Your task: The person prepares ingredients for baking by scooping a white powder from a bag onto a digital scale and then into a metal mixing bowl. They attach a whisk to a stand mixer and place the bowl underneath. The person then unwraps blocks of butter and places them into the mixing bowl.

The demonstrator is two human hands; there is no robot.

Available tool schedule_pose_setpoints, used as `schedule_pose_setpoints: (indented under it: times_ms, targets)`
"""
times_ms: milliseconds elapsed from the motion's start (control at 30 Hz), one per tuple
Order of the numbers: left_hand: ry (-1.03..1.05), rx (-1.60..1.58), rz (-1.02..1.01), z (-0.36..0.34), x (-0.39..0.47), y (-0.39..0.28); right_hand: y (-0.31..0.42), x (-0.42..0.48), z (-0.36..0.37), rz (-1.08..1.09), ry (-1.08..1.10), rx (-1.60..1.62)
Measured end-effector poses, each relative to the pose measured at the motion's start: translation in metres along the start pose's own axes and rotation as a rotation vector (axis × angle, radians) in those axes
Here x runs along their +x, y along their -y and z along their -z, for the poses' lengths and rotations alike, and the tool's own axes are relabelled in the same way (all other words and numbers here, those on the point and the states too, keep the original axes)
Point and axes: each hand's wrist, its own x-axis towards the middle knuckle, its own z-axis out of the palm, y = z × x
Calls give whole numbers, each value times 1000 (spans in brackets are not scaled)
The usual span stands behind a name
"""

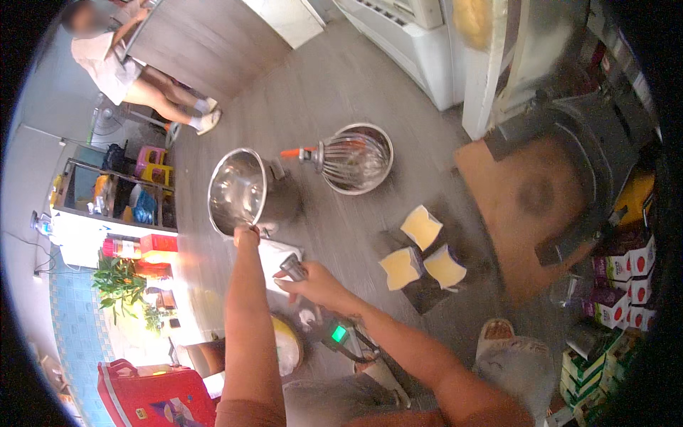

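Note:
My left hand (246, 235) grips the near rim of a large stainless steel mixing bowl (237, 189), which is tipped with its shiny inside facing me. Between the fingers and thumb of my right hand (315, 285) is a small metal cylinder (292, 266); its far end is hard to make out. Under and beside it lies a white sheet or bag (275, 256), partly hidden by my hands. A digital scale with a green-lit display (339, 333) is below my right forearm. Near my legs is a round tub (288, 347) with pale contents, half covered by my left arm.
A second metal bowl (388, 171) holds a large wire whisk (355, 160). Three opened cartons (421, 227) with pale yellow tops stand right of it. Stacked boxes (613, 267) line the right side. A red cooler box (155, 395) is lower left. Another person (128, 74) stands at a counter.

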Motion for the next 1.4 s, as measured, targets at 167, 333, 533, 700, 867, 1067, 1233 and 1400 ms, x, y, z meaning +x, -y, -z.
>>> schedule_pose_setpoints:
  times_ms: [167,333,533,700,867,1067,1233,1400]
  targets:
    - [371,63,217,7,88,-48,-14,-17,-20,-16,43,17]
    - [554,185,116,4,60,-33,-12,-38,-3,19,-92,39]
    - [453,280,80,23,-15,-22,59,-69,14,244,-318,121]
    - [776,445,224,28,-107,3,180,-87,52,624,-710,-139]
    - [1304,512,-212,32,-286,-9,234,-120,120,861,-1163,-592]
    - [1668,746,-867,14,-459,53,221,-143,234,317,-1370,-772]
    - [1675,743,-310,4,-557,133,231,-148,279,234,-1484,-638]
    - [1713,756,195,-31,-592,202,242,-173,304,374,-1399,-527]
